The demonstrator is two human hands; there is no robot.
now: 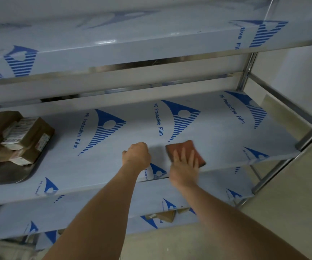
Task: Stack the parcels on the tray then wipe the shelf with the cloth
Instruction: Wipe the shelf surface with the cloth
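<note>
Looks like the stacking part is done and this is the wiping step; the right hand [185, 166] lies flat on the cloth [186, 152] with fingers straight and spread, pressing it onto the shelf [217, 132] near the front edge, right of the middle. The left hand [137, 155] is curled into a fist just to the left of the cloth, holding nothing as far as I can see, knuckles on or just over the shelf; can't tell if it actually touches.

To do it well I'd keep the palm flat so the whole cloth stays in contact, work in long overlapping passes from near to far, and stay off the tray [6, 174] at the far left so the parcels [18, 136] don't get knocked; that pile looks a bit crooked.

The cloth is a reddish-brown square, folded flat, slightly blurred; the shelf is covered in pale film with blue printed logos.
</note>
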